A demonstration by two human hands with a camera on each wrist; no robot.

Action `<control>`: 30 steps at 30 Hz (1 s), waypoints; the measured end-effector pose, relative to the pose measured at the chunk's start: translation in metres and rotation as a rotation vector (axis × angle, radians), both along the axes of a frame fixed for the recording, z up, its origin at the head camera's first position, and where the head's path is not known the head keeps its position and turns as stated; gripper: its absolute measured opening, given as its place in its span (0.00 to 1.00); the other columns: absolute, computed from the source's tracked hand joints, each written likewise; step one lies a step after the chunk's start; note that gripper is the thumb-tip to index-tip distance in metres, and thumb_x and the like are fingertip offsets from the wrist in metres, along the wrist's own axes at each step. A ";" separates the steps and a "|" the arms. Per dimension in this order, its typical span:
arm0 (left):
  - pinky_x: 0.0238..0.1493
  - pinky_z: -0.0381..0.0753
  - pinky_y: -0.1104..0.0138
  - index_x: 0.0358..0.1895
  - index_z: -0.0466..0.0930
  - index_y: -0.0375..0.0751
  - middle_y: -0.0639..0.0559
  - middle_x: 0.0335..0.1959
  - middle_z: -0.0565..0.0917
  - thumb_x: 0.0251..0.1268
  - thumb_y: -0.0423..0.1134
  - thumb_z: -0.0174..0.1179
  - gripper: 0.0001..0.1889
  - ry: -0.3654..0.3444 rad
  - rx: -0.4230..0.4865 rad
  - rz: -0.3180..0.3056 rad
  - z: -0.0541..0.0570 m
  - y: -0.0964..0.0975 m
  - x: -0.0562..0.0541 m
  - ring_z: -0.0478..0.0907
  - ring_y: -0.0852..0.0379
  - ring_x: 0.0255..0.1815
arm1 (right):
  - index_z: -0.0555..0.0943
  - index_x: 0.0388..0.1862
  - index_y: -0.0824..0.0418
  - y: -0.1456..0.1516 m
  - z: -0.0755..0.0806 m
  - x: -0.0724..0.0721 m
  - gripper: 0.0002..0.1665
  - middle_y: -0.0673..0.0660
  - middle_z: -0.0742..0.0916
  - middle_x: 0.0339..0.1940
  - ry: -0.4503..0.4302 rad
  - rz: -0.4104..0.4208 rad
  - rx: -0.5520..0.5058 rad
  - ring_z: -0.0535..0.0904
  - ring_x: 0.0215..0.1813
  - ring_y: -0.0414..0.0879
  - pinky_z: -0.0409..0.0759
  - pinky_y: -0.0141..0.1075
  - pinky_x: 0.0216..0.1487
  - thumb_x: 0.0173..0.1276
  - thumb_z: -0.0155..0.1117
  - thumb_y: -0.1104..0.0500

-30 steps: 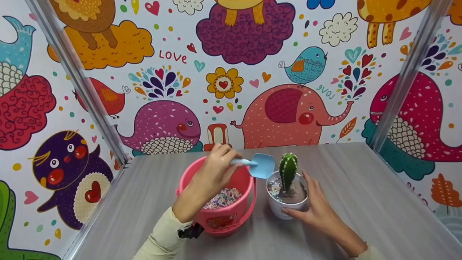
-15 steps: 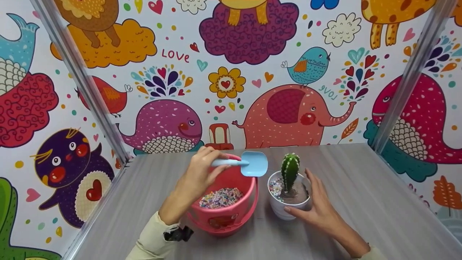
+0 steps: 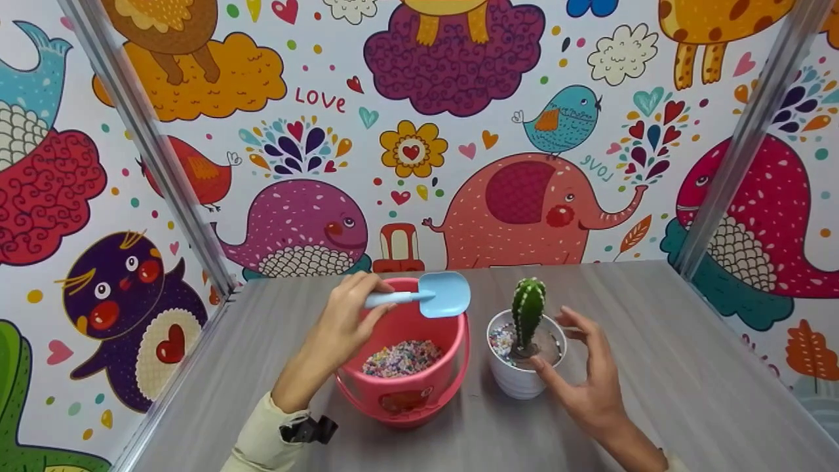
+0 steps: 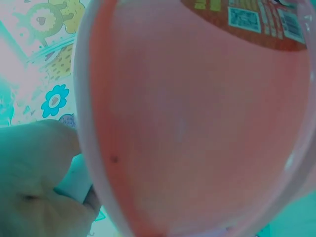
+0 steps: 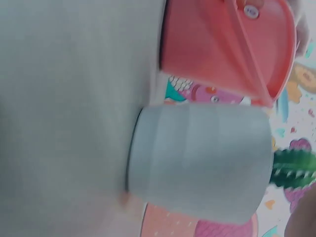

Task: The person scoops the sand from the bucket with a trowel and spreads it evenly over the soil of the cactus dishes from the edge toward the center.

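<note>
My left hand [image 3: 344,318] pinches the handle of a light blue toy shovel [image 3: 444,295], its blade pointing right over the far rim of a pink bucket [image 3: 409,393]. Small multicoloured pebbles [image 3: 403,359] cover the bucket's bottom. To the right stands a white ribbed pot [image 3: 521,381] with a green cactus [image 3: 528,311] upright in it. Pebbles lie on the left of its soil, while the right side shows bare brown. My right hand [image 3: 593,377] is at the pot's right side, fingers spread and loosely bent, thumb tip right at the near rim. In the right wrist view the pot [image 5: 202,160] fills the middle.
The bucket's pink handle [image 3: 464,354] hangs down along its right and front. Behind the grey table [image 3: 655,328] rises a wall printed with cartoon animals, with metal posts [image 3: 727,151] at both corners.
My left hand has drawn the shovel leftward, from beside the pot to over the bucket. The fingers of my right hand have loosened from the pot's side.
</note>
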State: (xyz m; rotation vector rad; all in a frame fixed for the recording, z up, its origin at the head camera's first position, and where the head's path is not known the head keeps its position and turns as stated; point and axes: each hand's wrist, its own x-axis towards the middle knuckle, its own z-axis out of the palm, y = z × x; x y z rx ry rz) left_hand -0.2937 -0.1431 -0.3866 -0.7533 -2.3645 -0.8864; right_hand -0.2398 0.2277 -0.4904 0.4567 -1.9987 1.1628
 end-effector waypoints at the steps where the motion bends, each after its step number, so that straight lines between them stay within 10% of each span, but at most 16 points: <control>1: 0.54 0.85 0.53 0.47 0.87 0.41 0.49 0.46 0.88 0.67 0.32 0.75 0.10 -0.005 0.006 0.005 0.000 -0.002 0.000 0.81 0.51 0.50 | 0.71 0.79 0.62 -0.003 0.001 0.002 0.55 0.60 0.82 0.67 0.028 0.021 0.004 0.76 0.70 0.38 0.70 0.23 0.70 0.53 0.86 0.71; 14: 0.52 0.86 0.54 0.44 0.87 0.39 0.49 0.42 0.88 0.65 0.29 0.76 0.09 -0.014 0.008 0.032 -0.007 -0.029 0.004 0.82 0.53 0.47 | 0.79 0.70 0.66 -0.042 0.001 0.004 0.37 0.64 0.85 0.65 0.091 0.239 0.050 0.83 0.63 0.46 0.81 0.27 0.63 0.61 0.75 0.76; 30: 0.47 0.83 0.55 0.39 0.86 0.37 0.46 0.37 0.86 0.63 0.28 0.76 0.07 -0.007 -0.134 0.030 -0.010 -0.036 -0.003 0.78 0.51 0.42 | 0.73 0.80 0.52 -0.080 0.006 -0.016 0.35 0.51 0.79 0.78 -0.204 0.331 0.049 0.77 0.78 0.48 0.84 0.41 0.70 0.77 0.71 0.59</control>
